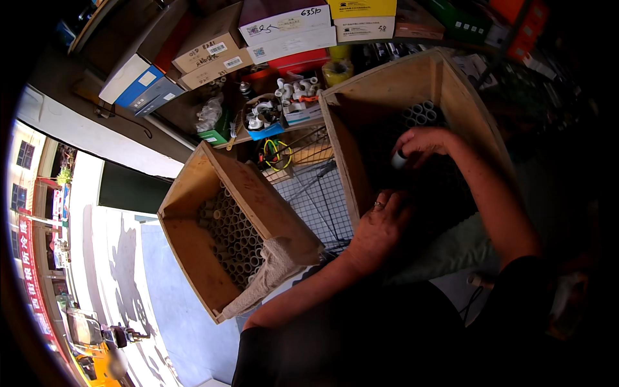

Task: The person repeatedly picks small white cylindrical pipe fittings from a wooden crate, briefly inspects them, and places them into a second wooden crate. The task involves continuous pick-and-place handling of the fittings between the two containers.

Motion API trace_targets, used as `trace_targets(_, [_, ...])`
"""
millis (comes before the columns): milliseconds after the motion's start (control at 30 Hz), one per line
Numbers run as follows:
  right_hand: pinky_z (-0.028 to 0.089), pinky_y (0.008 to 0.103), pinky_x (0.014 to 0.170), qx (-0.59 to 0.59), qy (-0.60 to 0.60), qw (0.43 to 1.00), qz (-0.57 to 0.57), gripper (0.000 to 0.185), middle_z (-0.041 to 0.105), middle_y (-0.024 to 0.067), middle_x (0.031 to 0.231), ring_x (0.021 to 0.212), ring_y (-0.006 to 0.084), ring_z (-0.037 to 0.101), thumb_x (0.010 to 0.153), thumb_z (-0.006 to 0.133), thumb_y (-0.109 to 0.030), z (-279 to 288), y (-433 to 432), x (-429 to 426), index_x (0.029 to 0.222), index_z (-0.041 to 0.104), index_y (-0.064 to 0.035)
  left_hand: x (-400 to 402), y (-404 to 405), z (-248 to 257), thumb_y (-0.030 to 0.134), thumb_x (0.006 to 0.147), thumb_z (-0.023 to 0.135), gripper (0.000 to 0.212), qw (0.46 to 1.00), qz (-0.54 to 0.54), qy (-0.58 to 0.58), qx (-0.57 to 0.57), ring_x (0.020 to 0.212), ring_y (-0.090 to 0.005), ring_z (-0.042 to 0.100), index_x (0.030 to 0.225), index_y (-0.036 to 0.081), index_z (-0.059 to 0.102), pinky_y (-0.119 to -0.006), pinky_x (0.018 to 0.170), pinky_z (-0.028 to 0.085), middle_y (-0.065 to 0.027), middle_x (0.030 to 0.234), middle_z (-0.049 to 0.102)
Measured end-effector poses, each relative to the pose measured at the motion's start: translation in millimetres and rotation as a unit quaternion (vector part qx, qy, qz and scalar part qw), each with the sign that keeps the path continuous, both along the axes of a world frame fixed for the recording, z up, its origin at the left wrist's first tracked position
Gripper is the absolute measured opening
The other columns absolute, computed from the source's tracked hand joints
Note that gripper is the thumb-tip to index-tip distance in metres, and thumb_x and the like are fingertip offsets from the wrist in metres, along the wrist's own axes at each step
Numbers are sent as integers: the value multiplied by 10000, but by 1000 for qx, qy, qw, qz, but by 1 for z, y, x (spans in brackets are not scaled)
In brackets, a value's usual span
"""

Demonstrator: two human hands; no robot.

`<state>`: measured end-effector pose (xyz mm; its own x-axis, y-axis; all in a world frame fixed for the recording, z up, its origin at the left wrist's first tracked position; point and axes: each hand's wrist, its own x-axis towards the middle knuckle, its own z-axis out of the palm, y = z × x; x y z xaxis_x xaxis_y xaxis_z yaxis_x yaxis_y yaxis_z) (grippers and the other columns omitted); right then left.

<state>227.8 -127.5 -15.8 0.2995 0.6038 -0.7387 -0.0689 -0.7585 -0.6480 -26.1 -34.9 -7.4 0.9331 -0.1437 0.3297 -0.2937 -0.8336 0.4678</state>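
A short grey-white tube [399, 160] is gripped in the fingers of my right hand [424, 141], over the dark inside of the right wooden box [387, 80]. Several round tube ends [420, 114] are stacked near that box's far side. My left hand [382, 223], a ring on one finger, rests low by the same box's near left side. Its fingertips vanish into shadow, so whether they hold anything is unclear. To the left stands a second wooden box [181, 242], packed with rows of short tubes [237, 237] seen end-on. A beige cloth [271, 271] drapes over its near edge.
Behind, a shelf carries cardboard boxes [213, 48], a blue carton of white pipe fittings [266, 129] and a roll of yellow tape [337, 72]. Between the wooden boxes lies a wire grid [319, 193]. A sunlit street with a yellow vehicle [99, 363] shows at left.
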Motion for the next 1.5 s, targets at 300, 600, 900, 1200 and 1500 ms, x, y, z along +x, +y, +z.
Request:
trace_targets(300, [561, 359, 562, -155, -227, 946, -170, 224, 670, 158, 892, 732, 224, 685, 836, 567, -123, -45, -43, 61, 1009, 623, 7, 0, -3, -2, 45, 764, 577, 361, 999, -8, 31, -12, 1085, -299, 545, 1124, 69, 587, -372, 779, 541, -109, 1162, 536])
trace_targets(600, [509, 359, 499, -59, -333, 935, -104, 124, 633, 129, 694, 578, 236, 626, 794, 590, -73, -147, -54, 101, 887, 634, -5, 1, -2, -7, 70, 776, 590, 338, 999, -17, 51, 10, 1060, -281, 557, 1113, 75, 593, -370, 770, 536, -97, 1161, 552])
trace_targets(900, [504, 372, 560, -58, -362, 930, -28, 203, 643, 109, 747, 638, 236, 629, 731, 602, -34, -123, -36, 86, 931, 638, -24, -1, 3, -14, 98, 786, 590, 319, 999, -23, 31, 19, 999, -261, 578, 1104, 71, 594, -354, 740, 538, -93, 1072, 569])
trace_targets(1200, [509, 390, 702, -63, -247, 965, -55, 326, 634, 50, 993, 887, 213, 596, 808, 565, -177, -125, -67, 104, 1126, 626, -135, -9, 24, -8, 113, 891, 547, 219, 969, -96, 2, -228, 931, -288, 608, 1099, 65, 595, -358, 761, 541, -120, 1052, 580])
trace_targets(1500, [516, 447, 654, -24, -205, 971, -117, 332, 606, 89, 948, 818, 246, 600, 819, 595, -177, -132, -74, 117, 1132, 555, -72, -85, 160, 34, -32, 888, 576, 249, 914, 117, -24, -389, 1005, -179, 630, 1128, 29, 602, -307, 870, 529, -72, 1073, 637])
